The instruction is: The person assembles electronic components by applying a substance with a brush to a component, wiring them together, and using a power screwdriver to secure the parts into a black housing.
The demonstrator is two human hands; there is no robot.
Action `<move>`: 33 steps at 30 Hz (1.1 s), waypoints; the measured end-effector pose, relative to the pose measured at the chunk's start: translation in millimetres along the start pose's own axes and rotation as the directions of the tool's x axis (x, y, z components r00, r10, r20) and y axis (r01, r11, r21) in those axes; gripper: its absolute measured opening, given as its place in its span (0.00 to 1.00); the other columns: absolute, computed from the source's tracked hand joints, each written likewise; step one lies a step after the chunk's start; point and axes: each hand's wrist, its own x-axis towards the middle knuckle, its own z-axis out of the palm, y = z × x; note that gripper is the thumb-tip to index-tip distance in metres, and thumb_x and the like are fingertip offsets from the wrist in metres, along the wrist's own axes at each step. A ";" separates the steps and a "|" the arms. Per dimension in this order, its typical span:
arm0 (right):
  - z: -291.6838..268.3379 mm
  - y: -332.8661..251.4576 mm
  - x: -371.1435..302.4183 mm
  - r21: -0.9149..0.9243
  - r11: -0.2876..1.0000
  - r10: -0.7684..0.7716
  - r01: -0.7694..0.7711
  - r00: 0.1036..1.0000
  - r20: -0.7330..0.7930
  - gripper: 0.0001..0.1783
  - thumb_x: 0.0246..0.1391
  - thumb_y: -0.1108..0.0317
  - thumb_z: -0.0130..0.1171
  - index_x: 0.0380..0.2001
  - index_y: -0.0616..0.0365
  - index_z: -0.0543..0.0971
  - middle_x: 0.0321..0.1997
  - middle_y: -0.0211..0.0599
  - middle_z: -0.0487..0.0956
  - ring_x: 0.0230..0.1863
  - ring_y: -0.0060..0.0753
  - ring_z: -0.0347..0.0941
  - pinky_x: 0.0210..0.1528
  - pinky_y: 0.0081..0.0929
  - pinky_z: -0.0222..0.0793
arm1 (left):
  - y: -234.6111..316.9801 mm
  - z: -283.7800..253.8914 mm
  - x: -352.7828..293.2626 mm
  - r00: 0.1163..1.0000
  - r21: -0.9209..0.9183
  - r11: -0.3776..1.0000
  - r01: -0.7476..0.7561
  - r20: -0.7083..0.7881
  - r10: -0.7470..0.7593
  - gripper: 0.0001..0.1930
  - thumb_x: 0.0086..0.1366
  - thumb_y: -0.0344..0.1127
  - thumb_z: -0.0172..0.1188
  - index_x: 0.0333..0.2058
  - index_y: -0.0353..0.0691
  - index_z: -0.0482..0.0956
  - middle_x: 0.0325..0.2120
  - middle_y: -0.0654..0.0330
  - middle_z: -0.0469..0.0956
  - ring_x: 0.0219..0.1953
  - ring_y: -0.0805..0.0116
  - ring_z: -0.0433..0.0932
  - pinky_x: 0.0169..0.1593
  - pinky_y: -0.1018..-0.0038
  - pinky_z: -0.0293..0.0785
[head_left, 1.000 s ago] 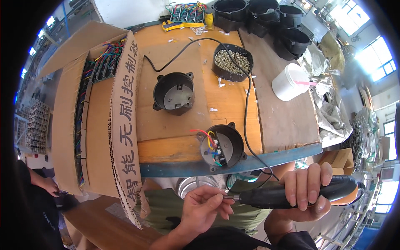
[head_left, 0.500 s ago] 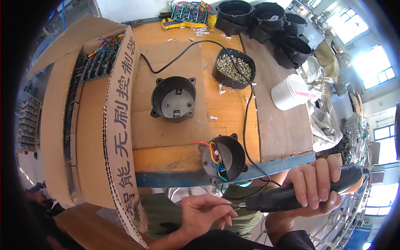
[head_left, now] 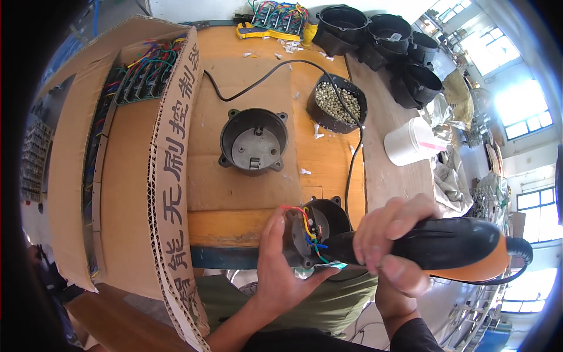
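My right hand (head_left: pixel 394 240) is wrapped around a black and orange electric screwdriver (head_left: pixel 454 249), held almost level. Its front end reaches the near round black housing (head_left: pixel 333 216) at the table's front edge; the bit's tip is hidden. Against the left side of that housing, my left hand (head_left: pixel 280 264) has its fingers up along the wall and its thumb below, gripping it. Inside the housing stands a circuit board (head_left: pixel 316 230) with red, yellow, blue and green wires (head_left: pixel 306 222). Another round black housing (head_left: pixel 254 141) sits farther back on the cardboard sheet, holding no board.
A tall cardboard box (head_left: pixel 126 158) of wired boards stands at left. Behind are a black tub of small metal parts (head_left: pixel 337 104), a white bucket (head_left: pixel 404 142), stacked black housings (head_left: pixel 384 41) and a yellow tool (head_left: pixel 264 32). A black cable (head_left: pixel 258 79) arches across the table.
My left hand has left the screwdriver's tip and moved up to the near housing. The screwdriver has swung up and left, its front end now at that housing.
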 end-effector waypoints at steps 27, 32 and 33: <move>16.3 2.9 21.4 -0.387 0.914 0.005 0.118 0.953 0.303 0.11 0.39 0.77 0.65 0.31 0.59 0.78 0.22 0.30 0.79 0.24 0.25 0.77 0.31 0.22 0.72 | -19.7 18.0 -8.7 0.976 0.015 0.988 -0.155 -0.152 0.156 0.51 0.49 0.40 0.79 0.61 0.27 0.52 0.52 0.31 0.74 0.52 0.44 0.80 0.54 0.62 0.76; 15.1 3.9 19.5 -0.402 0.904 -0.006 0.148 0.943 0.333 0.13 0.39 0.76 0.65 0.32 0.59 0.78 0.22 0.30 0.79 0.24 0.25 0.77 0.30 0.21 0.72 | -17.2 16.4 -9.0 0.970 0.051 0.984 -0.169 -0.170 0.175 0.51 0.48 0.40 0.80 0.60 0.27 0.53 0.51 0.32 0.76 0.51 0.43 0.80 0.53 0.62 0.76; 14.7 3.6 20.1 -0.401 0.903 -0.012 0.157 0.940 0.340 0.13 0.39 0.76 0.66 0.32 0.59 0.78 0.22 0.30 0.79 0.24 0.25 0.77 0.30 0.21 0.72 | -18.0 17.5 -9.3 0.968 0.059 0.984 -0.170 -0.179 0.178 0.51 0.47 0.40 0.80 0.60 0.27 0.53 0.50 0.33 0.76 0.51 0.44 0.81 0.53 0.61 0.76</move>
